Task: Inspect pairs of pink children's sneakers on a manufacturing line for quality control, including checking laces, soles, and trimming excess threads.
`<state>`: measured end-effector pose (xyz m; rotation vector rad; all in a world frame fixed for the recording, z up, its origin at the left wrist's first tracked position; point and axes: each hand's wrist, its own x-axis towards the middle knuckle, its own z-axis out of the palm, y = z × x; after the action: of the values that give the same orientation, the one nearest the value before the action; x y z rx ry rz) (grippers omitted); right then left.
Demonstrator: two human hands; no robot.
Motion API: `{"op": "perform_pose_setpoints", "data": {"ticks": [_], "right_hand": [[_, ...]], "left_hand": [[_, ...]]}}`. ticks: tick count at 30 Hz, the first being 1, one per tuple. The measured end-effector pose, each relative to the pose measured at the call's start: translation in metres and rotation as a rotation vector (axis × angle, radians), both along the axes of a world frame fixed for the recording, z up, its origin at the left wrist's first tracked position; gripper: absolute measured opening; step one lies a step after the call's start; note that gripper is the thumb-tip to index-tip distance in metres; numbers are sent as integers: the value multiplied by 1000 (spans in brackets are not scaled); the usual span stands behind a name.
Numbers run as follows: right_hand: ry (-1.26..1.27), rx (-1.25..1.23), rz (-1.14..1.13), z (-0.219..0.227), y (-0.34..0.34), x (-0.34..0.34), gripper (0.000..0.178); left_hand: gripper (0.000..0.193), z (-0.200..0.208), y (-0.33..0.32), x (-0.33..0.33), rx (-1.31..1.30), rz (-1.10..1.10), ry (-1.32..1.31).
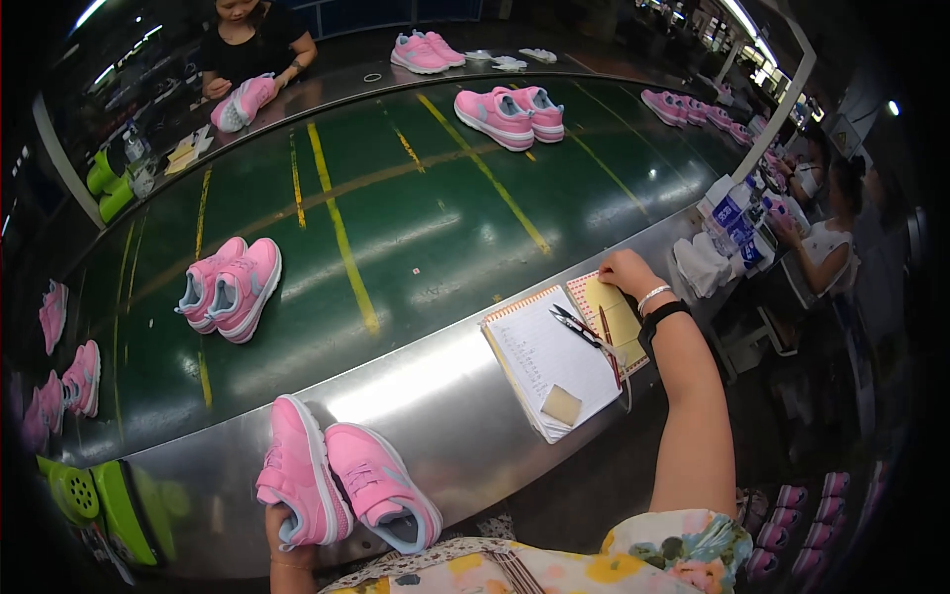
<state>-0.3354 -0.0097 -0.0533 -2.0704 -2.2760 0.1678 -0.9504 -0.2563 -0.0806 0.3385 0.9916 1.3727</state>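
Note:
My left hand [283, 533] is wrapped round the heel of a pink sneaker [295, 450], which leans upright on the metal ledge. Its mate, another pink sneaker [381, 485], stands right beside it, the opening toward me. Far to the right, my right hand [627, 273] has its fingers pinched together at the top of a yellow sheet with small red stickers [616, 309]. Whatever is between those fingertips is too small to make out. Next to the sheet lies an open notebook [539, 361], with thread snips [582, 329], a red pen [608, 342] and a small tan square [561, 404] on top.
Beyond the ledge runs a green conveyor belt [396, 238] carrying pairs of pink sneakers [233, 287]. A green fan-like device [109, 505] stands at left. Across the belt a co-worker [255, 49] handles a sneaker. White cloths [701, 265] and packets lie at right.

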Motion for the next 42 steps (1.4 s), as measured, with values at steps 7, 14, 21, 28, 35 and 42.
{"op": "perform_pose_setpoints", "data": {"ticks": [7,14,21,28,35,42], "right_hand": [[-138,121,90,-7,0,-3,16],[194,89,-96,12,-7,-44,12],[763,152,473,121,-98,-277,6],[528,613,970,154,-160,-384,15],[402,798,1099,156,-174,-415,22],[263,778,1126,151,-182,-433,28]], "left_hand": [[60,9,-7,-2,9,13,18],[66,19,-14,-11,47,-52,72],[84,81,-12,8,247,-176,199],[79,79,-32,-6,404,-245,384],[77,91,-50,-16,504,-203,745],[74,92,-64,-28,522,-173,915]]}}
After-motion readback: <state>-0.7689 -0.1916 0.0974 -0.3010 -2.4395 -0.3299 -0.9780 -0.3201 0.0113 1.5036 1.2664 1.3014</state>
